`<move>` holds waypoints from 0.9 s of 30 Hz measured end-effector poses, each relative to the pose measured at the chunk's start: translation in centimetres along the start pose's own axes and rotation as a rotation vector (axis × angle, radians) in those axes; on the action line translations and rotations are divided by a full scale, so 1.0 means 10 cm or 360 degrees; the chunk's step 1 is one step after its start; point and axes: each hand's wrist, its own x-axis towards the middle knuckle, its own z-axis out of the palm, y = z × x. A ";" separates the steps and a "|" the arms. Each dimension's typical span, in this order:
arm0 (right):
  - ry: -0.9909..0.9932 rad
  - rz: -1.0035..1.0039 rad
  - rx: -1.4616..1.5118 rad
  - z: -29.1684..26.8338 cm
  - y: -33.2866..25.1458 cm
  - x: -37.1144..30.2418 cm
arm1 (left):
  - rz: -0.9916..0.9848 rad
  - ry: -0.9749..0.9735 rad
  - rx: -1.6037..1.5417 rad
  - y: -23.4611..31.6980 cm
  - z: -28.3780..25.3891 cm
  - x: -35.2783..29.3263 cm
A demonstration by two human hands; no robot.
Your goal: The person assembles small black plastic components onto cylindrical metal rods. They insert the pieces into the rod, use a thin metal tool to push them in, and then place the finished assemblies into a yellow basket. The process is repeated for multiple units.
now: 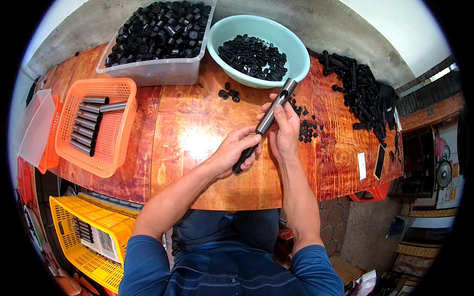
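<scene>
A grey metal tube (285, 91) with an oval hole near its far end slants across the middle of the table. My right hand (283, 130) is closed around it, thumb lying along its side. At the tube's near end, my left hand (241, 146) grips a black rod-shaped part (241, 163), in line with the tube. Whether the rod sits inside the tube or only meets its end is hidden by my fingers. Small black caps (308, 129) lie scattered just right of my right hand.
A clear bin of black cylindrical caps (150, 73) and a light green basin (296, 61) of small black pieces stand at the back. An orange basket (119, 143) at left holds several metal tubes. Black rod-shaped parts (360, 93) are heaped at right, behind a phone (379, 162).
</scene>
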 end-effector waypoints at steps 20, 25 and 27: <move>-0.0023 0.0026 0.0009 0.02 -0.01 -0.02 | 0.0021 0.0036 0.0135 0.05 0.03 -0.01; -0.0066 0.0061 -0.0003 -0.01 0.00 0.01 | 0.0002 0.0080 0.0116 0.05 0.03 -0.01; -0.0050 0.0071 -0.0013 0.00 0.00 0.01 | -0.0011 0.0087 0.0117 0.05 0.03 0.00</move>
